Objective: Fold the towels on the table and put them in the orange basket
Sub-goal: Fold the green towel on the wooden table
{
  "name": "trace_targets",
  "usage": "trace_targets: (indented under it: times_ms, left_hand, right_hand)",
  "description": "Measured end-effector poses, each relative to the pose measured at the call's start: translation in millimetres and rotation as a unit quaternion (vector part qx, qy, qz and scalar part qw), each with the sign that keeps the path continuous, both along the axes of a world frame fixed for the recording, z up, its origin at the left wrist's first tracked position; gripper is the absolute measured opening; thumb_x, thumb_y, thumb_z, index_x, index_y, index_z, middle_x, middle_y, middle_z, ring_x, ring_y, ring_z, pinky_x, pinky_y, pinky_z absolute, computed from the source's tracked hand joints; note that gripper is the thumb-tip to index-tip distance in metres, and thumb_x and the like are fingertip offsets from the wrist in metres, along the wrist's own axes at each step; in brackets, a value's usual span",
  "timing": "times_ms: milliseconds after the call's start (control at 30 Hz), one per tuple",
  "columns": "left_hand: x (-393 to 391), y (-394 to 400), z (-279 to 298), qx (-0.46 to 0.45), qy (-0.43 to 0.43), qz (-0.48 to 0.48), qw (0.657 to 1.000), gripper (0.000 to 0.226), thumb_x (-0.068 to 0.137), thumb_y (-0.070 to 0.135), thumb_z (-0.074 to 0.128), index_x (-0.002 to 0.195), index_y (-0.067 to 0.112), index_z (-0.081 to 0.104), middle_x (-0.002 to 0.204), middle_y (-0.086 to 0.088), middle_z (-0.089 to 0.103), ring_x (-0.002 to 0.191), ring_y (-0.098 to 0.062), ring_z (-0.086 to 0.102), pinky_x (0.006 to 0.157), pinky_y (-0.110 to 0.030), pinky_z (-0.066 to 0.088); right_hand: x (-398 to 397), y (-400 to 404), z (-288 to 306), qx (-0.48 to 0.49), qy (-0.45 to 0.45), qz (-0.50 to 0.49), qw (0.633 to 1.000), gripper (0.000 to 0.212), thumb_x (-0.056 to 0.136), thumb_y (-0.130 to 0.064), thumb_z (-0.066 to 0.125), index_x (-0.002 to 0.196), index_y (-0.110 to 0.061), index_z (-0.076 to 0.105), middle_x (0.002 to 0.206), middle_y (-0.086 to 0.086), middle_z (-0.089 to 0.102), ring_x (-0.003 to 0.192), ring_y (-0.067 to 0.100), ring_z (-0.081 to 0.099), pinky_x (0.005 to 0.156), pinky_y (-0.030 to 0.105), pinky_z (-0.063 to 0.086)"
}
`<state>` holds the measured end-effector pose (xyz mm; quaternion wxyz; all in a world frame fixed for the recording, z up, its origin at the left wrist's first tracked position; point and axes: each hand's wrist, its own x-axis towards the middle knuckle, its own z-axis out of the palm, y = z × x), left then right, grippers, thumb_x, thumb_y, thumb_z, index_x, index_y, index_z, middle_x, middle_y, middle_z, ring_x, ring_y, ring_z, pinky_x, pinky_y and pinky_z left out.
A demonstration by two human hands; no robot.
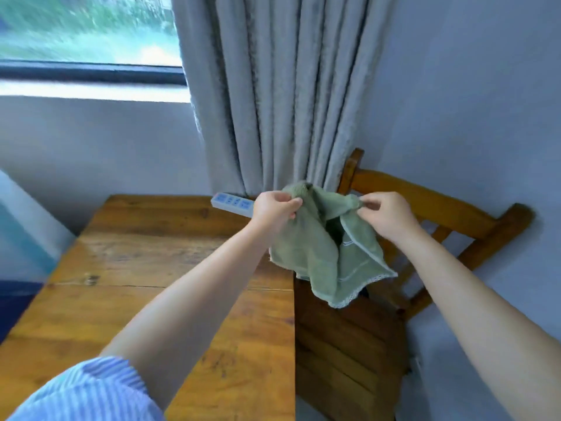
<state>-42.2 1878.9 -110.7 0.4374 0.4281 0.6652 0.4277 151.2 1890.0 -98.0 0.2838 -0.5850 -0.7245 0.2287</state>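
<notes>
Below and left of the hands runs the desk (158,268); below and right of them stands a chair (425,208). Between the hands hangs the towel (318,253), off the desk, over its right edge and the chair seat. The left hand (274,209) pinches one top corner, the right hand (385,217) the other, so the top edge runs hand to hand, slack, neither nearer. No basket shows. Spreading it likely comes next.
</notes>
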Motion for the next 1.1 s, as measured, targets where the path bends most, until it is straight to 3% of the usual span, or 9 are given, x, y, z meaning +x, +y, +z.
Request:
trace_targets:
  times_ms: [100,200,300,400,500,800,933,1033,1100]
  left_hand:
    - [-58,-21,40,0.071,0.011,0.025,0.997,0.024,0.084,0.013,0.064,0.061,0.018,0.058,0.054,0.001,0.051,0.036,0.004,0.046,0.05,-0.012,0.04]
    - [-117,-55,61,0.1,0.026,0.028,0.994,0.013,0.085,0.01,0.062,0.072,0.01,0.064,0.056,0.0,0.051,0.047,-0.003,0.047,0.045,-0.009,0.037]
    - [-181,-88,67,0.088,0.035,0.021,0.995,0.008,0.085,0.006,0.062,0.093,0.005,0.063,0.058,-0.002,0.05,0.035,0.003,0.048,0.041,-0.006,0.035]
    - [-243,-119,55,0.051,0.088,-0.02,0.995,0.001,0.086,0.006,0.06,0.086,0.006,0.059,0.059,-0.002,0.049,0.034,0.005,0.047,0.043,-0.007,0.036]
    - [-292,-147,25,-0.02,0.157,-0.092,0.983,0.006,0.086,0.008,0.059,0.081,0.008,0.057,0.059,0.0,0.048,0.043,0.002,0.048,0.04,-0.006,0.033]
    - [-366,-222,-116,-0.265,0.294,-0.274,0.876,0.024,0.091,0.022,0.053,0.07,0.011,0.049,0.068,-0.001,0.047,0.069,-0.019,0.047,0.049,-0.02,0.031]
    - [-368,-252,-164,-0.345,0.312,-0.304,0.831,0.04,0.092,0.021,0.05,0.055,0.015,0.035,0.058,-0.002,0.04,0.055,-0.015,0.04,0.048,-0.024,0.027]
    - [-364,-259,-177,-0.38,0.322,-0.339,0.798,0.025,0.09,0.026,0.054,0.08,0.004,0.061,0.083,-0.016,0.062,0.08,-0.024,0.06,0.066,-0.032,0.045]
    - [-366,-253,-182,-0.396,0.303,-0.345,0.795,0.029,0.089,0.033,0.055,0.088,0.005,0.063,0.09,-0.015,0.065,0.09,-0.027,0.061,0.07,-0.033,0.048]
  right_hand:
    - [-56,-8,37,0.07,0.042,0.021,0.996,0.021,0.083,0.0,0.059,0.101,0.0,0.069,0.101,0.017,0.07,0.086,0.014,0.057,0.068,0.017,0.038]
    - [-114,-26,56,0.081,0.063,0.047,0.994,0.024,0.082,0.002,0.056,0.103,0.001,0.068,0.105,0.017,0.069,0.095,0.024,0.062,0.084,0.029,0.048]
    - [-176,-50,59,0.091,0.059,0.056,0.993,0.024,0.081,0.003,0.054,0.1,0.0,0.068,0.102,0.015,0.069,0.092,0.021,0.06,0.075,0.016,0.041]
    - [-231,-75,43,0.077,0.055,0.052,0.994,0.025,0.079,0.004,0.053,0.097,-0.002,0.07,0.099,0.016,0.07,0.09,0.022,0.06,0.067,0.015,0.038]
    - [-271,-100,5,0.021,0.057,0.042,0.997,0.026,0.081,0.004,0.052,0.1,-0.001,0.069,0.103,0.016,0.069,0.09,0.019,0.058,0.075,0.021,0.042]
    - [-317,-174,-146,-0.193,-0.147,0.027,0.97,0.03,0.085,-0.006,0.048,0.11,-0.011,0.066,0.119,0.007,0.064,0.116,0.025,0.053,0.099,0.034,0.04]
    - [-310,-201,-189,-0.229,-0.249,0.031,0.941,0.03,0.085,-0.01,0.048,0.107,-0.017,0.068,0.114,0.008,0.062,0.113,0.027,0.048,0.096,0.033,0.038]
    - [-303,-214,-206,-0.237,-0.257,-0.007,0.937,0.03,0.088,-0.012,0.046,0.11,-0.017,0.067,0.107,0.009,0.056,0.111,0.028,0.043,0.09,0.034,0.039]
    - [-301,-218,-213,-0.265,-0.244,-0.039,0.932,0.033,0.089,-0.012,0.044,0.114,-0.019,0.065,0.113,0.009,0.06,0.11,0.027,0.049,0.084,0.032,0.043]
